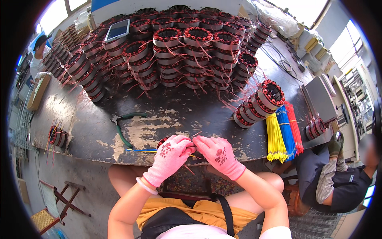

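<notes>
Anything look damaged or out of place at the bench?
Yes: the tabletop looks worn, its dark surface peeled in pale patches beside the pliers. A phone sits atop the stacked wound rings, odd among parts.

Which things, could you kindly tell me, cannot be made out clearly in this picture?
Red-wound ring: head view, mostly hidden by the left hand.
Thin wire near the right hand: head view, partly covered by fingers.
Rear ring stacks: head view, lower parts behind front stacks.

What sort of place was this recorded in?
Probably an electrical-parts workshop, perhaps for motors: stacks of wound metal rings with trailing leads, bundles of yellow, blue and red wires, and pliers on a worn workbench.
</notes>
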Demonstrator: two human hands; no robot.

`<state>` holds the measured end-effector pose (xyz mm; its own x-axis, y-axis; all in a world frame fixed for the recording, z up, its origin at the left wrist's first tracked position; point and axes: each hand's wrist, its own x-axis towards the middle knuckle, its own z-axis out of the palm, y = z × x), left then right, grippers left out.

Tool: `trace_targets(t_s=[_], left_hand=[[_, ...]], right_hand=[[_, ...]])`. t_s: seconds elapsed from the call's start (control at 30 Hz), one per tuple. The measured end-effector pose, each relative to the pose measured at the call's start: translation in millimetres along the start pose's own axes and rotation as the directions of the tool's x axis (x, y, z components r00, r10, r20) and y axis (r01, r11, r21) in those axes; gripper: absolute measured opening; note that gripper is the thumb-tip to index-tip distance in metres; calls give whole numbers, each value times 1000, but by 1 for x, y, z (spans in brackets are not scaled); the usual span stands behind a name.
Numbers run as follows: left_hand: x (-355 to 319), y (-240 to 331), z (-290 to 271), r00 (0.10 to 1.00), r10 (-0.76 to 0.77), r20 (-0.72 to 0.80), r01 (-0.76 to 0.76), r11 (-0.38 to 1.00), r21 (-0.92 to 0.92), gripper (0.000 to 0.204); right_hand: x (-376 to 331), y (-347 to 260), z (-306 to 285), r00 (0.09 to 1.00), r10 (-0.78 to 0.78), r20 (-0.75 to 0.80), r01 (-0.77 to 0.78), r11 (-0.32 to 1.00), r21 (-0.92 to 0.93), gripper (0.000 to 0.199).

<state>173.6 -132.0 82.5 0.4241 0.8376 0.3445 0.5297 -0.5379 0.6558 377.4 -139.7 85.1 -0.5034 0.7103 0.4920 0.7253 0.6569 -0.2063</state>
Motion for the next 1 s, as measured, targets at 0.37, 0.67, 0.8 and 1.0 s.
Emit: trace_targets(t_s=[0.37,0.67,0.8,1.0], left_hand=[[-1,-2,0,999,-7,40,6,1000,23,10],[3,0,-2,998,-39,40,39,999,-4,9],[4,2,-2,999,-9,45,8,1000,15,9],[2,3,-3,996,-65,58,66,998,-21,7]], right_hand=[[7,14,-19,925,191,327,-316,866,387,21],[3,14,2,998,-43,54,33,983,179,20],[10,22,6,496,383,779,-839,-22,544,20],[5,-4,-19,949,306,78,-315,934,171,22]])
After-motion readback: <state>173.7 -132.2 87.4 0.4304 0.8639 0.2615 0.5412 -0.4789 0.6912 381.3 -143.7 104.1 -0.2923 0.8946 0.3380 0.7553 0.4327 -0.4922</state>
